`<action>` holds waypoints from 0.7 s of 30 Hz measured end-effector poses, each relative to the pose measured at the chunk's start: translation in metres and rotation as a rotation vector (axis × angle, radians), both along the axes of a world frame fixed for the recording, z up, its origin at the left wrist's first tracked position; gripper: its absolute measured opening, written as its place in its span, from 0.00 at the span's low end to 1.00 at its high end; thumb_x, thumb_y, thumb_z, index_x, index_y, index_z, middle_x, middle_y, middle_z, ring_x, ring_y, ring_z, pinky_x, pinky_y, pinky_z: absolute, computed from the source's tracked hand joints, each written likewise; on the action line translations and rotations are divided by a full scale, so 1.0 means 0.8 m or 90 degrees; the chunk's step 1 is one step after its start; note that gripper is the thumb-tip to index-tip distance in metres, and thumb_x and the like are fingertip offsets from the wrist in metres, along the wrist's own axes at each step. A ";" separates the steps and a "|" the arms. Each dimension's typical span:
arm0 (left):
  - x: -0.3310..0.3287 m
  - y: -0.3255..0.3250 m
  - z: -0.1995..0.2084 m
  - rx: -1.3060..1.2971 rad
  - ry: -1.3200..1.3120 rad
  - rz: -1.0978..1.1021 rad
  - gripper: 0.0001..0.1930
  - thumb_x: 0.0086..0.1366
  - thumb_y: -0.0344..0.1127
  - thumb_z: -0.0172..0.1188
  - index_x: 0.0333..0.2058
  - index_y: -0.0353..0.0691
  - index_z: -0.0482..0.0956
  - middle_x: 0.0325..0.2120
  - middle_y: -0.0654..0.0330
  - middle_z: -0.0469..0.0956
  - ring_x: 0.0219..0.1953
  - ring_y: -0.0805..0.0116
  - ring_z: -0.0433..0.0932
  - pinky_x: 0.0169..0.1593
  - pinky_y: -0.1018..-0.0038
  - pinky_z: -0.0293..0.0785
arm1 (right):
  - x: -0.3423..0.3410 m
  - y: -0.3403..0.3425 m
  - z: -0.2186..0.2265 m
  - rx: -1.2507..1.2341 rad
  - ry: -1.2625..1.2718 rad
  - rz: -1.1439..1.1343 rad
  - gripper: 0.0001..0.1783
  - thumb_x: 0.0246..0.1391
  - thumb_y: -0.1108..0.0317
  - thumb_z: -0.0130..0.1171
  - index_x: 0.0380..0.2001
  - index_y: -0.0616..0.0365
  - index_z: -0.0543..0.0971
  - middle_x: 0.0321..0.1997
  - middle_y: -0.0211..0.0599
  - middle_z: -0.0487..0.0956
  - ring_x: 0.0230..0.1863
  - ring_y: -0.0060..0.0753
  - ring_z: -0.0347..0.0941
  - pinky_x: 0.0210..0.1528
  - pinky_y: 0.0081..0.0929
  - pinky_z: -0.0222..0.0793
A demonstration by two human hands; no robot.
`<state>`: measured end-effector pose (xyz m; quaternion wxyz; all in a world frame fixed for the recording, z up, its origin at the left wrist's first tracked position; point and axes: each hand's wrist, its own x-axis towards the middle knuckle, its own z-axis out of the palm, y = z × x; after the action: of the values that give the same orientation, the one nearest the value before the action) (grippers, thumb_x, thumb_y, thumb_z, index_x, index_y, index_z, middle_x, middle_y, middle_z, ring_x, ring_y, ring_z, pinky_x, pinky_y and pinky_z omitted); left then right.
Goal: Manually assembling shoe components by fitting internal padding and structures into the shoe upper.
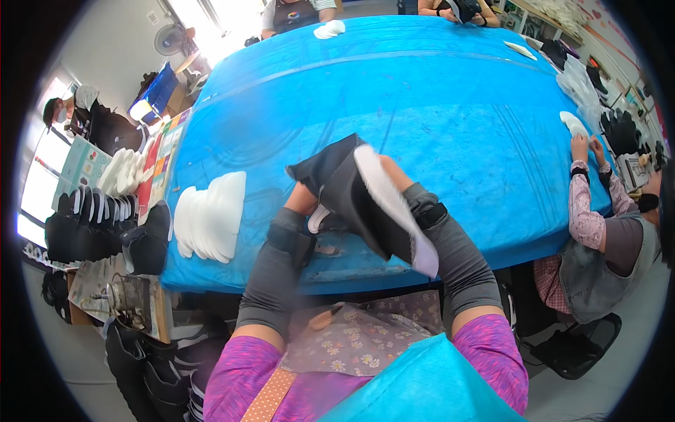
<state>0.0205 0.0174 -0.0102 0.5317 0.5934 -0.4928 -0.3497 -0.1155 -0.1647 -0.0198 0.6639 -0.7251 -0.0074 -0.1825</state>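
Note:
A black boot [344, 179] with a pale sole [385, 193] is tilted on its side in front of me, over the near part of the table. On its left, my left hand [301, 200] is closed on the boot's dark upper; its fingers are mostly hidden by the boot. My right hand [395, 173] grips from behind the sole side, fingers hidden as well. Below the boot, a small white curved piece [318, 219] shows by my left wrist, partly covered. To the left lies an overlapping row of white insoles [211, 216].
A blue sheet [450, 126] covers the large table. Black boots [91, 225] stand at the left, and more [151, 373] below. A co-worker [598, 232] sits at the right, holding a white insole [574, 124]. Other people sit across the table. A black chair [576, 344] stands at lower right.

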 end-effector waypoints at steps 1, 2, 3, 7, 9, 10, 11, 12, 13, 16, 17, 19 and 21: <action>-0.012 -0.013 0.024 -0.020 -0.302 -0.010 0.25 0.68 0.34 0.51 0.62 0.39 0.61 0.62 0.52 0.62 0.63 0.60 0.63 0.64 0.66 0.60 | -0.004 -0.004 -0.004 0.015 -0.056 -0.021 0.17 0.59 0.63 0.57 0.45 0.65 0.76 0.40 0.33 0.80 0.40 0.19 0.72 0.42 0.25 0.71; -0.020 -0.024 0.036 -0.012 -0.294 -0.029 0.25 0.67 0.33 0.53 0.62 0.39 0.61 0.62 0.52 0.62 0.63 0.59 0.62 0.64 0.65 0.59 | -0.005 -0.019 -0.020 0.052 -0.055 -0.011 0.15 0.59 0.66 0.56 0.46 0.64 0.76 0.42 0.33 0.79 0.42 0.19 0.72 0.43 0.26 0.71; -0.031 -0.033 0.048 -0.003 -0.289 -0.046 0.26 0.66 0.33 0.55 0.62 0.38 0.62 0.62 0.52 0.62 0.63 0.59 0.62 0.65 0.65 0.58 | -0.007 -0.033 -0.037 0.089 -0.056 0.001 0.14 0.59 0.70 0.55 0.47 0.62 0.75 0.44 0.33 0.79 0.44 0.19 0.72 0.45 0.26 0.71; -0.016 -0.019 0.029 -0.010 -0.359 0.014 0.23 0.64 0.32 0.57 0.57 0.37 0.67 0.56 0.51 0.69 0.58 0.61 0.67 0.60 0.67 0.65 | -0.004 -0.016 -0.020 0.122 0.025 0.018 0.14 0.59 0.70 0.55 0.46 0.63 0.76 0.43 0.32 0.79 0.43 0.19 0.72 0.45 0.26 0.71; 0.001 -0.024 -0.002 -0.021 -0.321 0.105 0.20 0.62 0.34 0.57 0.53 0.36 0.72 0.51 0.51 0.75 0.54 0.58 0.73 0.55 0.65 0.69 | 0.002 -0.023 -0.022 -0.151 -0.068 -0.022 0.14 0.58 0.68 0.55 0.46 0.63 0.77 0.42 0.32 0.80 0.43 0.20 0.72 0.45 0.27 0.71; 0.004 -0.024 -0.011 -0.041 -0.305 0.158 0.18 0.62 0.32 0.56 0.51 0.34 0.73 0.48 0.53 0.77 0.49 0.60 0.76 0.50 0.65 0.72 | 0.001 -0.029 -0.029 -0.060 0.016 0.012 0.15 0.58 0.68 0.55 0.46 0.63 0.76 0.43 0.34 0.80 0.43 0.22 0.73 0.45 0.28 0.71; 0.012 -0.024 -0.020 -0.042 -0.305 0.157 0.18 0.62 0.32 0.56 0.51 0.34 0.73 0.48 0.53 0.77 0.49 0.60 0.76 0.50 0.65 0.72 | 0.004 -0.032 -0.031 -0.058 0.025 0.012 0.15 0.57 0.68 0.55 0.46 0.63 0.76 0.43 0.35 0.80 0.42 0.22 0.73 0.45 0.28 0.71; 0.028 -0.014 -0.035 -0.021 -0.156 0.181 0.17 0.62 0.30 0.57 0.50 0.34 0.73 0.48 0.54 0.77 0.48 0.63 0.77 0.49 0.67 0.72 | 0.008 -0.026 -0.031 -0.073 0.019 0.015 0.15 0.57 0.68 0.55 0.46 0.63 0.76 0.43 0.35 0.80 0.42 0.22 0.73 0.45 0.28 0.71; 0.036 -0.011 -0.044 -0.004 -0.007 0.200 0.17 0.61 0.28 0.57 0.49 0.33 0.74 0.47 0.55 0.77 0.46 0.66 0.77 0.47 0.69 0.73 | 0.012 -0.024 -0.029 -0.088 0.012 0.014 0.15 0.57 0.68 0.55 0.46 0.63 0.76 0.43 0.35 0.81 0.42 0.22 0.73 0.45 0.28 0.71; 0.027 -0.009 -0.044 -0.065 -0.005 0.172 0.17 0.62 0.25 0.54 0.50 0.31 0.73 0.45 0.55 0.78 0.44 0.71 0.77 0.46 0.74 0.74 | 0.011 -0.028 -0.030 -0.122 0.007 0.002 0.15 0.57 0.68 0.56 0.46 0.63 0.76 0.43 0.36 0.81 0.42 0.22 0.73 0.45 0.28 0.70; 0.018 -0.017 -0.037 -0.055 -0.105 0.155 0.17 0.64 0.26 0.53 0.51 0.31 0.72 0.45 0.55 0.78 0.44 0.70 0.77 0.47 0.74 0.74 | 0.005 -0.036 -0.033 -0.135 0.013 -0.013 0.15 0.57 0.68 0.56 0.47 0.63 0.76 0.43 0.36 0.81 0.42 0.22 0.73 0.45 0.28 0.70; 0.014 -0.014 -0.024 0.001 -0.165 0.157 0.18 0.65 0.27 0.50 0.53 0.31 0.70 0.46 0.55 0.77 0.45 0.70 0.77 0.48 0.73 0.74 | 0.008 -0.036 -0.032 -0.152 0.009 -0.013 0.16 0.57 0.68 0.56 0.47 0.63 0.76 0.43 0.37 0.81 0.42 0.22 0.73 0.45 0.28 0.70; 0.011 -0.013 -0.020 0.051 -0.119 0.160 0.19 0.65 0.27 0.50 0.55 0.31 0.68 0.48 0.55 0.76 0.45 0.70 0.77 0.49 0.72 0.75 | 0.010 -0.035 -0.032 -0.176 0.005 -0.014 0.16 0.57 0.68 0.56 0.47 0.63 0.76 0.43 0.37 0.81 0.42 0.22 0.73 0.45 0.28 0.70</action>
<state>0.0296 0.0069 -0.0260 0.4990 0.7009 -0.4477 -0.2434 -0.1072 -0.1927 -0.0451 0.5558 -0.8103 -0.0221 -0.1844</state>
